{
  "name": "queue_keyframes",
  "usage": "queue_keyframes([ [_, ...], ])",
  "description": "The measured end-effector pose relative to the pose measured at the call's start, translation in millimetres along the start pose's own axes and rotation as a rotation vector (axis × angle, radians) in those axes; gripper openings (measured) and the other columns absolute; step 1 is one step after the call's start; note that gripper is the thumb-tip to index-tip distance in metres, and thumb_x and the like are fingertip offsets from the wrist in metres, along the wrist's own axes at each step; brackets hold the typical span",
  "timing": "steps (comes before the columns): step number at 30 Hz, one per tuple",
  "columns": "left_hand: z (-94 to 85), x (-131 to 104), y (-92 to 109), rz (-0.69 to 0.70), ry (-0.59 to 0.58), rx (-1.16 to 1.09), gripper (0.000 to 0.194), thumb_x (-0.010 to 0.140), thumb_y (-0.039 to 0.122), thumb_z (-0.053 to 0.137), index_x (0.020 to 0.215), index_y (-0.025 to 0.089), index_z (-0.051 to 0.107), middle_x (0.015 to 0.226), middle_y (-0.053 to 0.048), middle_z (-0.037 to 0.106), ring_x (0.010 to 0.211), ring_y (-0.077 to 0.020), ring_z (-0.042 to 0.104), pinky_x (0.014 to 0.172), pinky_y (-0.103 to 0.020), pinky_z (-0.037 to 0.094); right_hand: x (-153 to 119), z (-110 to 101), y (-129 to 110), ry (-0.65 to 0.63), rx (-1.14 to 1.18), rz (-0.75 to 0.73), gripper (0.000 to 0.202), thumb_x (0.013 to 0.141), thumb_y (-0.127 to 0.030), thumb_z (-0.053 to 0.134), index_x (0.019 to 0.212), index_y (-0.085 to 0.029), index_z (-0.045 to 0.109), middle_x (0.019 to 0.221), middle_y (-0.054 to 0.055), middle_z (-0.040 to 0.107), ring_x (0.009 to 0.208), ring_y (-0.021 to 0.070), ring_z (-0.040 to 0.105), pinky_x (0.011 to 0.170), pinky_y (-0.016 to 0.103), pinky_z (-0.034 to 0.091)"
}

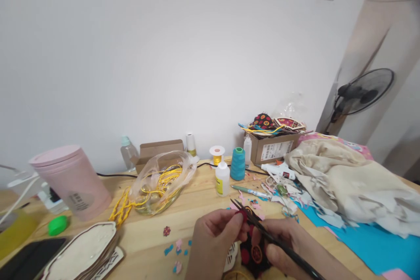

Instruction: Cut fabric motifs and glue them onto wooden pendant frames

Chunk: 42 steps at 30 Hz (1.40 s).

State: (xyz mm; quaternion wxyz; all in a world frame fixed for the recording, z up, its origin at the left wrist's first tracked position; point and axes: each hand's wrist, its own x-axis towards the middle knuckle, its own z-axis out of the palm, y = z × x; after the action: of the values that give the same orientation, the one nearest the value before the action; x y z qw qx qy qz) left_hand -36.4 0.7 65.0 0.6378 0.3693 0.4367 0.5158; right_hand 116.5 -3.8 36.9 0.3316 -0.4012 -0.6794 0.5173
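My left hand (218, 238) pinches a small dark red piece (242, 215) between thumb and fingertips, low in the middle of the view. Close at its right, my right hand (284, 243) is closed around a pair of dark pointed tweezers (274, 238). The tips point up and left, just past the red piece, and look slightly apart. Beneath the hands lies a black fabric piece (254, 256) with red and orange round patterns, partly covered by the fingers. A white cut-out shape (231, 256) shows between the hands.
Behind the hands stand a white glue bottle (222, 181) and a teal thread cone (238, 165). Yellow cords fill a plastic bag (164, 181). Stacked boards (82, 249) and a pink canister (74, 183) are left; a cardboard box (272, 148), scraps and beige cloth (348, 179) right.
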Motion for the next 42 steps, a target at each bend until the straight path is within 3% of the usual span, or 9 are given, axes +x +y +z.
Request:
queue_keyframes([
  [5, -0.1, 0, 0, -0.009, 0.003, 0.013, 0.012, 0.057, 0.025, 0.07, 0.061, 0.013, 0.069, 0.054, -0.003, 0.069, 0.045, -0.0073, 0.055, 0.049, -0.017, 0.044, -3, -3, -20, -0.044, 0.049, -0.014, 0.044, 0.07, -0.058, 0.046, 0.067, -0.015, 0.054, 0.058, 0.0, 0.049, 0.052, 0.012, 0.044, 0.044, 0.021, 0.032],
  [10, -0.5, -2, 1, -0.019, -0.017, 0.015, 0.013, 0.058, 0.025, 0.07, 0.06, 0.012, 0.068, 0.051, -0.002, 0.066, 0.046, -0.0074, 0.054, 0.049, -0.017, 0.044, -3, 0, -23, -0.062, 0.101, -0.009, 0.051, 0.067, -0.064, 0.043, 0.064, -0.014, 0.054, 0.057, 0.001, 0.049, 0.048, 0.0109, 0.042, 0.041, 0.019, 0.031],
  [14, -1.4, -2, 1, -0.01, -0.029, 0.02, 0.015, 0.058, 0.026, 0.069, 0.058, 0.011, 0.067, 0.048, -0.001, 0.064, 0.046, -0.0078, 0.053, 0.049, -0.018, 0.043, -5, -2, -26, 0.005, -0.044, 0.014, 0.054, 0.067, -0.066, 0.041, 0.062, -0.014, 0.057, 0.055, 0.0, 0.046, 0.049, 0.0118, 0.041, 0.043, 0.021, 0.032],
  [19, -1.1, -1, 0, -0.025, -0.052, 0.005, 0.013, 0.057, 0.025, 0.07, 0.058, 0.012, 0.067, 0.049, -0.002, 0.064, 0.046, -0.0087, 0.053, 0.05, -0.019, 0.042, -9, -15, -41, -0.043, -0.191, 0.048, 0.056, 0.068, -0.065, 0.042, 0.064, -0.012, 0.061, 0.052, -0.001, 0.044, 0.046, 0.0096, 0.035, 0.04, 0.02, 0.027],
  [24, 2.3, -4, -1, -0.064, -0.077, 0.016, 0.015, 0.057, 0.026, 0.069, 0.055, 0.011, 0.066, 0.048, -0.004, 0.064, 0.044, -0.0094, 0.052, 0.048, -0.021, 0.041, -7, -22, -45, 0.044, -0.163, 0.006, 0.04, 0.074, -0.052, 0.045, 0.065, -0.014, 0.054, 0.056, -0.001, 0.045, 0.051, 0.0109, 0.038, 0.044, 0.02, 0.032],
  [28, 2.0, -3, -3, -0.068, -0.108, 0.055, 0.016, 0.055, 0.027, 0.07, 0.056, 0.011, 0.067, 0.048, -0.003, 0.064, 0.042, -0.0096, 0.051, 0.047, -0.022, 0.04, -1, -18, -47, 0.082, -0.062, -0.038, 0.022, 0.067, -0.035, 0.06, 0.072, -0.016, 0.052, 0.057, -0.003, 0.048, 0.049, 0.01, 0.042, 0.045, 0.019, 0.036],
  [32, 1.6, -3, -6, -0.026, -0.197, 0.127, 0.016, 0.056, 0.027, 0.069, 0.056, 0.011, 0.067, 0.047, -0.004, 0.063, 0.043, -0.0104, 0.052, 0.047, -0.022, 0.039, 7, -14, -51, 0.119, -0.072, -0.099, 0.006, 0.067, -0.016, 0.057, 0.07, -0.016, 0.052, 0.059, -0.004, 0.052, 0.049, 0.0088, 0.046, 0.045, 0.017, 0.037],
  [38, -0.2, -3, -8, 0.01, -0.146, 0.216, 0.011, 0.057, 0.023, 0.067, 0.054, 0.012, 0.065, 0.047, -0.002, 0.063, 0.044, -0.0102, 0.053, 0.045, -0.019, 0.038, 12, -10, -49, 0.15, -0.145, -0.095, 0.02, 0.06, -0.004, 0.05, 0.075, -0.016, 0.056, 0.057, -0.005, 0.052, 0.048, 0.0085, 0.046, 0.043, 0.017, 0.037],
  [42, -3.2, 0, -10, 0.054, -0.122, 0.168, 0.008, 0.058, 0.021, 0.068, 0.06, 0.014, 0.065, 0.057, -0.002, 0.066, 0.054, -0.0121, 0.057, 0.053, -0.02, 0.043, 13, -2, -40, 0.289, 0.068, -0.043, 0.017, 0.06, -0.007, 0.057, 0.075, -0.016, 0.055, 0.054, -0.007, 0.051, 0.046, 0.0075, 0.046, 0.043, 0.016, 0.037],
])
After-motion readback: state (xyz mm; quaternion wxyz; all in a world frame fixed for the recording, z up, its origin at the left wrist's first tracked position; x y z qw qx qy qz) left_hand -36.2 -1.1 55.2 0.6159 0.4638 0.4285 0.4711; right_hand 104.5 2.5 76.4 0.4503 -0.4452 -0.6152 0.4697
